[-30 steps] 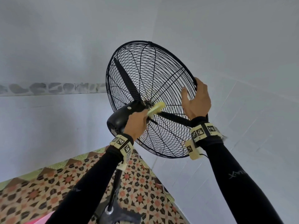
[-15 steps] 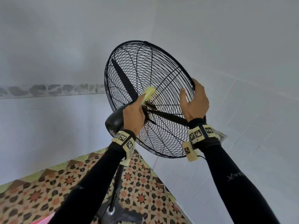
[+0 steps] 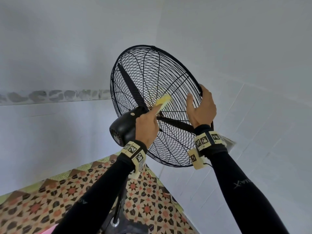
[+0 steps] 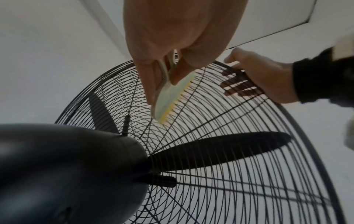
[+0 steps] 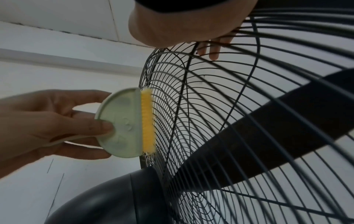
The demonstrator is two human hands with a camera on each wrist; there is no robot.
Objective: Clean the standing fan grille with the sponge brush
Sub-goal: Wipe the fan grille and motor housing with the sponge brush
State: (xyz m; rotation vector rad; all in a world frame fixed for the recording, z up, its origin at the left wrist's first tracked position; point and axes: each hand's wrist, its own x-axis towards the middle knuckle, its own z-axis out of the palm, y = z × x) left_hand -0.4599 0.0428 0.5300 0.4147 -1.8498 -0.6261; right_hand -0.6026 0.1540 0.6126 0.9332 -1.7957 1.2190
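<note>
A black wire fan grille [image 3: 152, 85] [image 4: 239, 151] [image 5: 220, 106] is tilted upward, with dark blades behind its wires. My left hand [image 3: 148, 125] [image 4: 172, 45] [image 5: 57, 121] pinches a pale green sponge brush [image 3: 163, 101] [image 4: 170, 100] [image 5: 122, 127]. Its yellow sponge edge [image 5: 147, 121] lies against the rear grille wires, just above the black motor housing [image 3: 123, 127] [image 4: 67, 166] [image 5: 107, 201]. My right hand [image 3: 201, 107] [image 4: 258, 78] [image 5: 182, 22] grips the grille rim on the right, fingers curled over to the far side.
The fan's pole [image 3: 118, 205] runs down to a base over a patterned tile floor [image 3: 67, 200]. White tiled walls [image 3: 253, 98] meet in a corner close behind the fan.
The brush has slid up along the rear grille, from beside the motor hub to higher on the wires. The right hand has kept its grip on the rim.
</note>
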